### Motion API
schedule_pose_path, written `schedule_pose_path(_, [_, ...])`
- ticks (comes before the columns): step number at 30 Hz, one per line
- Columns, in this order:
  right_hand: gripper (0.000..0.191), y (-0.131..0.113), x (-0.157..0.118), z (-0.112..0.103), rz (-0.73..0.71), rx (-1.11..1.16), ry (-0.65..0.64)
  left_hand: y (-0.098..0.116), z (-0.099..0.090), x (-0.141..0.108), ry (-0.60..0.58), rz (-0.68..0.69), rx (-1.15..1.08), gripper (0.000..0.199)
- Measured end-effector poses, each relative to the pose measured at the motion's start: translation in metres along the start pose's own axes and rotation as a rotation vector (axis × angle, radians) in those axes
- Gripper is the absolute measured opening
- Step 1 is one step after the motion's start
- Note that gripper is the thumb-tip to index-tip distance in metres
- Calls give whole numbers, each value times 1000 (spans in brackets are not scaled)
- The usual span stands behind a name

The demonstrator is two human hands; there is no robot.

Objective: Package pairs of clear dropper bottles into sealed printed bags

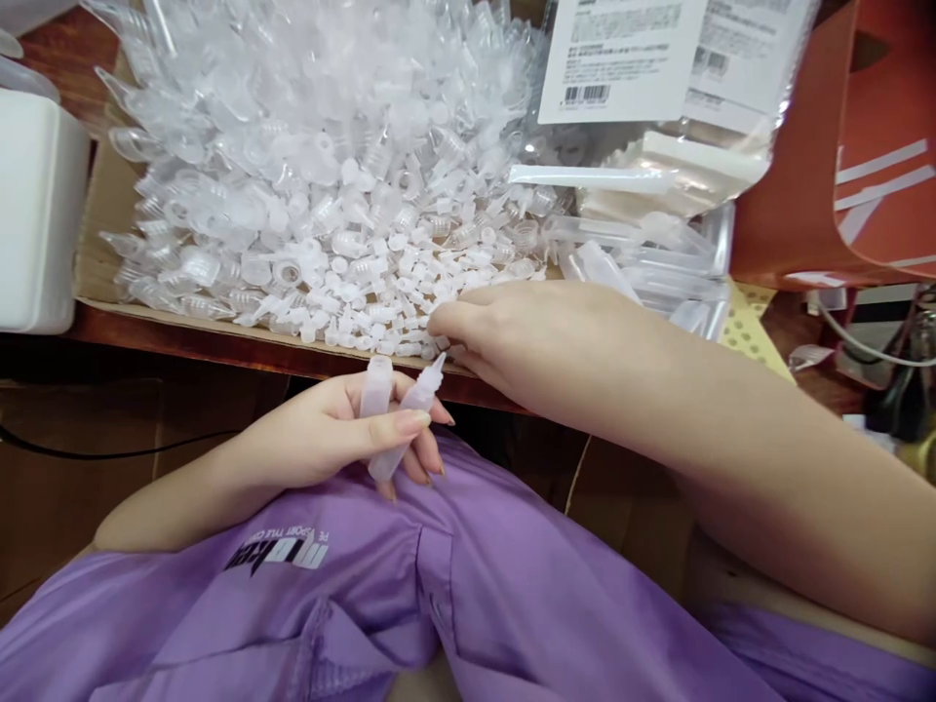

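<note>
My left hand (366, 419) is closed around two small translucent plastic tubes above my lap. One tube (376, 387) stands upright with an open top; the other (409, 417) leans right and carries a pointed nozzle tip. My right hand (497, 336) reaches palm down to the front edge of a shallow cardboard box, its fingers bunched among small white plastic caps (380, 302). Its fingertips are partly hidden, and whatever they pinch cannot be made out. Behind the caps, larger clear nozzle tops (292, 117) are heaped in the box.
A white container (36, 214) stands at the left. Clear tubes (636, 258) lie in a tray at right, below labelled plastic packets (621, 58). An orange box (797, 195) and yellow dotted paper (753, 327) are farther right. The cardboard box's front rim (197, 325) runs along the table edge.
</note>
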State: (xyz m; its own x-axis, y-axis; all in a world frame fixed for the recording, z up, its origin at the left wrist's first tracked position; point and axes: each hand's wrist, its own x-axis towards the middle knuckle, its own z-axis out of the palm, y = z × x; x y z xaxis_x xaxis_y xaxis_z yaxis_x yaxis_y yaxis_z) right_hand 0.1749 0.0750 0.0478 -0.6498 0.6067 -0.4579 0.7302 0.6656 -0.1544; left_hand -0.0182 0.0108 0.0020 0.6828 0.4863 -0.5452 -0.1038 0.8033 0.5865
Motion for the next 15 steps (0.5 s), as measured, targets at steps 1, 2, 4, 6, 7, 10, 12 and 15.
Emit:
schedule_pose_path(1, [14,-2,2,-1,-2,-30,-25,0,0,0,-7,1,-64,20])
schedule_pose_path(2, [14,-3,4,-2,-11,-47,-39,1,0,-1,-13,3,-117,20])
schedule_pose_path(4, [13,-3,7,-2,-38,-52,-34,2,1,-2,-27,6,-200,20])
schedule_pose_path(6, [14,-1,8,-1,-50,-37,-23,3,0,-2,-46,0,-255,19])
schedule_pose_path(7, [15,0,8,0,-50,-24,-28,4,0,-2,-58,-8,-275,19])
schedule_pose_path(10, [17,7,2,2,-46,49,3,3,-1,0,-103,-27,-326,21])
schedule_pose_path(12, [17,10,-5,3,-46,174,109,3,-1,1,-121,-20,-346,22])
schedule_pose_path(15, [12,11,-17,5,-5,562,361,1,1,2,-114,-17,-333,21])
